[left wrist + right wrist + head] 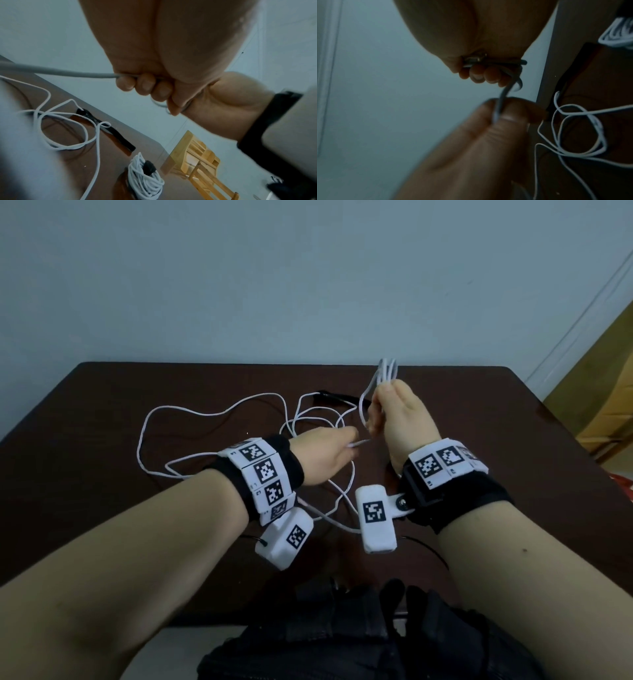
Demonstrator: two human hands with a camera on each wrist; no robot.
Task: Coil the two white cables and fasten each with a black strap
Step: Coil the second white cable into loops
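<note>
My right hand [378,410] is raised over the dark table [102,392] and grips a few loops of a white cable [387,371] that stick up above its fingers [481,74]. Just left of it, my left hand [351,441] pinches the same cable's running length; the left wrist view shows its fingers [144,85] curled round the strand. The rest of that cable [205,414] lies in loose loops on the table. A loose black strap [337,398] lies behind the hands. A second white cable [144,180] lies coiled on the table with a black strap [149,167] round it.
A wooden chair [197,155] stands off the table's right side. A pale wall runs behind the far edge. A dark bag or garment [359,638] sits in my lap at the near edge. Camera pods [375,518] hang under both wrists.
</note>
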